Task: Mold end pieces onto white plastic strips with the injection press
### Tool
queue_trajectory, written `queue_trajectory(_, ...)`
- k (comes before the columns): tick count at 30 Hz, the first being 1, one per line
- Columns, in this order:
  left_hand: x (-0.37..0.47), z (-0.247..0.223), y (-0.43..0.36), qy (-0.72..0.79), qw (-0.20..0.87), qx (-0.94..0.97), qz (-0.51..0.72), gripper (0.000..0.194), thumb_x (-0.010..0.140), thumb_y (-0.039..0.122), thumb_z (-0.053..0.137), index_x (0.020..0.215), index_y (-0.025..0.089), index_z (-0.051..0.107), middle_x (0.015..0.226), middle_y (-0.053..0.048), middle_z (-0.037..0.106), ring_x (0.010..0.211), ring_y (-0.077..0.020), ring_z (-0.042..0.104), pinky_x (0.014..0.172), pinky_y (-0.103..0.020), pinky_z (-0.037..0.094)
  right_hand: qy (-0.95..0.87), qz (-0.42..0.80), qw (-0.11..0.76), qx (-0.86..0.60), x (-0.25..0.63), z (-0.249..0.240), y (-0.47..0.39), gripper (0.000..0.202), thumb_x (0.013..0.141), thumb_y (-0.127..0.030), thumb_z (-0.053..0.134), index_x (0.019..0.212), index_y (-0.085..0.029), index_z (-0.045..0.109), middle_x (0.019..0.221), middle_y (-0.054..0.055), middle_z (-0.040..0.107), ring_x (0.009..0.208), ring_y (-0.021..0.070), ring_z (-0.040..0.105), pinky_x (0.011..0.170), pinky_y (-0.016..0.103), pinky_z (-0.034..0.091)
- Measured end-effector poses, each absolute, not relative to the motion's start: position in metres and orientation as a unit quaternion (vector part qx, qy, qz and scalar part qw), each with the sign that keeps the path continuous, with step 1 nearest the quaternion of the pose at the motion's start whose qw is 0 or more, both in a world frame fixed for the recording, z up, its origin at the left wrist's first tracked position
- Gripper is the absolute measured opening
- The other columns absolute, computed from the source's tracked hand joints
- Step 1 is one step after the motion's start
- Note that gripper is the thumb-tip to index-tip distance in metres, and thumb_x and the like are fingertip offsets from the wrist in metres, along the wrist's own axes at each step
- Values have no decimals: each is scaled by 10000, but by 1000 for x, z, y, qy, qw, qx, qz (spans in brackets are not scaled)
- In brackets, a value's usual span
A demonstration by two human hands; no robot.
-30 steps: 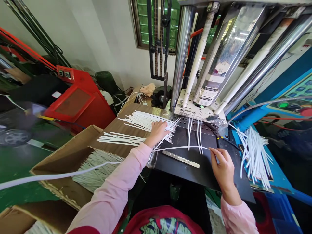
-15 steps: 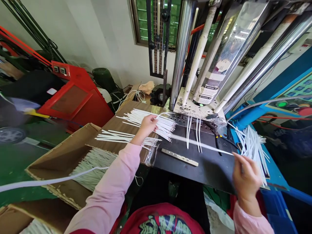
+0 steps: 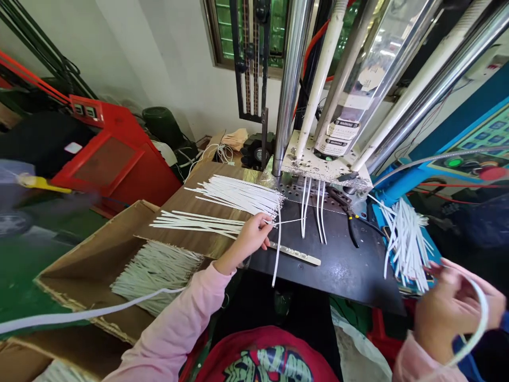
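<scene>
My left hand (image 3: 252, 234) pinches a white strip (image 3: 276, 248) that hangs over the front of the black machine plate (image 3: 342, 268). Just behind that hand lies a fan of white strips (image 3: 238, 195) on the brown board (image 3: 191, 201). My right hand (image 3: 453, 310), low at the right and blurred, grips a bent white strip (image 3: 477, 323). A flat metal bar (image 3: 296, 254) lies on the plate next to my left hand. Several white strips (image 3: 312, 212) run into the press at the plate's back.
A second bundle of white strips (image 3: 401, 241) lies on the blue ledge at the right. Black pliers (image 3: 350, 217) rest on the plate. An open cardboard box (image 3: 99, 260) holds many strips. Steel columns (image 3: 288, 85) rise behind. A red machine (image 3: 115, 159) stands at the left.
My right hand has pulled a strip off the plate, down and to the right, bending it. My left hand has left the fan of strips and come forward with one strip.
</scene>
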State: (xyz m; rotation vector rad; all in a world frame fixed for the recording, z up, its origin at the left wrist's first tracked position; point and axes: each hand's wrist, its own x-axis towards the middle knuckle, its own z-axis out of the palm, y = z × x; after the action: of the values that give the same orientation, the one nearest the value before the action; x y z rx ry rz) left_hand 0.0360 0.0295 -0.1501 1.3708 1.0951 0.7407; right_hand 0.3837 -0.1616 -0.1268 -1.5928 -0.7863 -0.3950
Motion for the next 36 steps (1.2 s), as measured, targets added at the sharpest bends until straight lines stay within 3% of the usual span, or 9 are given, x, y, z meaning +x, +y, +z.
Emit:
queue_trajectory(4, 46, -161, 5, 447, 548, 617, 345, 209, 874, 265, 552, 1073, 201, 548, 729, 59, 516, 501, -94, 611, 377, -166, 449, -473, -108, 565, -667, 339, -145, -132, 132, 877, -322, 668, 950, -213, 679, 854, 73, 693, 645, 201, 684, 603, 359, 545)
queue_trajectory(8, 46, -160, -21, 440, 551, 611, 360, 230, 892, 328, 537, 1093, 218, 532, 739, 52, 510, 561, -111, 617, 409, -179, 466, -630, -14, 458, -627, 296, -163, -101, 188, 957, -252, 567, 1133, -216, 623, 890, 41, 641, 780, 175, 659, 732, 326, 558)
queue_trajectory(13, 47, -149, -55, 449, 513, 642, 351, 180, 911, 351, 507, 1056, 263, 570, 779, 13, 575, 629, -151, 636, 484, -253, 524, -675, 19, 376, -634, 266, -173, -69, 407, 999, -261, 505, 1404, -213, 511, 901, 44, 629, 754, 174, 648, 724, 305, 559)
queue_trajectory(17, 48, -129, -77, 380, 583, 643, 321, 177, 891, 376, 560, 1058, 335, 604, 795, -9, 650, 635, -189, 656, 537, -316, 563, -704, 41, 341, -622, 262, -176, -56, 267, 1009, -269, 496, 1215, -218, 660, 894, 53, 658, 763, 178, 673, 717, 286, 558)
queue_trajectory(20, 52, -113, -62, 296, 606, 687, 269, 233, 968, 366, 481, 1153, 341, 621, 861, -7, 721, 761, -197, 702, 736, -340, 591, -692, 54, 385, -609, 267, -171, -55, 235, 1020, -268, 483, 1085, -211, 702, 912, 63, 685, 794, 173, 688, 739, 277, 562)
queue_trajectory(22, 58, -110, -28, 315, 516, 736, 305, 293, 1020, 309, 382, 1169, 291, 633, 920, -14, 741, 877, -199, 710, 872, -349, 557, -663, 38, 436, -608, 272, -165, -56, 222, 1012, -263, 505, 1094, -212, 705, 933, 65, 699, 821, 173, 694, 758, 279, 568)
queue_trajectory(24, 68, -115, 19, 404, 330, 779, 348, 336, 1004, 194, 377, 1231, 230, 623, 1061, -68, 734, 1001, -226, 691, 946, -384, 512, -651, 10, 471, -595, 277, -156, -59, 202, 992, -236, 546, 1100, -221, 715, 953, 60, 704, 851, 173, 696, 781, 283, 569)
queue_trajectory(27, 85, -132, 88, 482, 97, 840, 229, 466, 897, 6, 414, 1255, 188, 652, 1219, -137, 678, 1107, -295, 641, 958, -454, 456, -669, -38, 493, -555, 279, -142, -67, 201, 958, -168, 592, 1081, -236, 737, 963, 56, 702, 862, 166, 700, 789, 273, 571)
queue_trajectory(36, 88, -153, 154, 369, 40, 915, 157, 336, 867, 11, 502, 891, 195, 781, 972, -109, 684, 1062, -280, 595, 1021, -480, 345, -705, -100, 487, -506, 287, -147, -98, 397, 912, -50, 601, 1234, -269, 680, 1020, 73, 728, 905, 183, 719, 807, 311, 601)
